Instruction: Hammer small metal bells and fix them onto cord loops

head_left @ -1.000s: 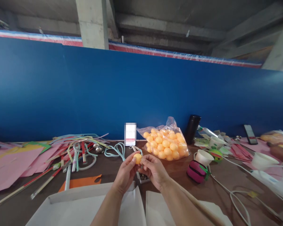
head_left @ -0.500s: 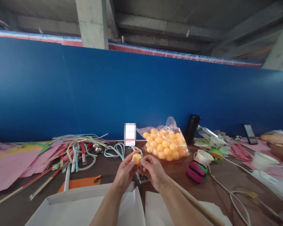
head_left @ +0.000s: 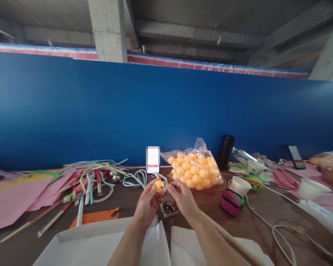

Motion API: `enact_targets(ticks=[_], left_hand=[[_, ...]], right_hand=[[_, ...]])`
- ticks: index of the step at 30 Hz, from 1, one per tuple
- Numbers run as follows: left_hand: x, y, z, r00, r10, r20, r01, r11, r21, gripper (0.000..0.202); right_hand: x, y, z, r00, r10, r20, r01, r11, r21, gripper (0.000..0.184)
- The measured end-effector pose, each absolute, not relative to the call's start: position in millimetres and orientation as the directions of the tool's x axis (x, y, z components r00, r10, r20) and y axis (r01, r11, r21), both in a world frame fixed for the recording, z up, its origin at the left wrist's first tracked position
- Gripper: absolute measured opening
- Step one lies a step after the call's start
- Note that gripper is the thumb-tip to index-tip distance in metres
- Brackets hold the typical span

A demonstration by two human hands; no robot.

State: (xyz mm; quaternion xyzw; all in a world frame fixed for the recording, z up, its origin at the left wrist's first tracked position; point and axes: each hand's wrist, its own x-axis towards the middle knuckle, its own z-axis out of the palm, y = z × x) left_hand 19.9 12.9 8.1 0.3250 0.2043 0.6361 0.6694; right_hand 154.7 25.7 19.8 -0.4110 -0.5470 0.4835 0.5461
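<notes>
Your L hand (head_left: 147,206) grips one orange ball (head_left: 158,186) w/ a small dark spot (head_left: 161,187) on it, in front & left of the bag of balls (head_left: 194,170). Your R hand (head_left: 184,201) is just beside that ball, prob. not touching; can't tell if its fingertips pinch anything. Progress, at a guess: one ball in work, the bagged lot looks untouched, & the small box (head_left: 171,215) nearer you than the bag has plenty of shiny bits (head_left: 170,207). Surface: brown table (head_left: 208,201), cluttered either side of the bag. Room: blue partition (head_left: 183,111) behind the bag, concrete column (head_left: 108,31) beyond, to its left.
</notes>
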Motion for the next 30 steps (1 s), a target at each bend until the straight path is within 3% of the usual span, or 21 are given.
enact_targets(ticks=[5, 18, 21, 23, 26, 28, 30], left_hand=[[19, 14, 6, 0.143, 0.980, 0.139, -0.725, 0.008, 0.689, 0.036], [24, 13, 6, 0.160, 0.980, 0.121, -0.692, 0.024, 0.722, 0.034], [24, 12, 8, 0.162, 0.979, 0.120, -0.695, 0.027, 0.719, 0.034], [24, 13, 7, 0.133, 0.983, 0.124, -0.701, 0.005, 0.713, 0.035], [23, 16, 4, 0.016, 0.993, 0.117, -0.717, -0.070, 0.694, 0.035], [23, 18, 1, -0.047, 0.993, 0.108, -0.723, -0.108, 0.683, 0.036], [22, 19, -1, -0.071, 0.992, 0.102, -0.729, -0.121, 0.673, 0.036]], right_hand=[[158, 25, 23, -0.029, 0.969, 0.244, -0.019, 0.243, -0.970, 0.029], [147, 18, 22, -0.092, 0.981, 0.169, -0.137, 0.156, -0.978, 0.029], [151, 20, 26, -0.113, 0.980, 0.165, -0.046, 0.161, -0.986, 0.030], [162, 20, 33, -0.113, 0.970, 0.216, 0.123, 0.230, -0.965, 0.030], [189, 18, 43, -0.043, 0.942, 0.332, 0.583, 0.293, -0.758, 0.025], [207, 15, 44, -0.018, 0.970, 0.244, 0.866, 0.137, -0.481, 0.019], [219, 11, 38, -0.012, 0.996, 0.094, 0.967, 0.035, -0.252, 0.016]])
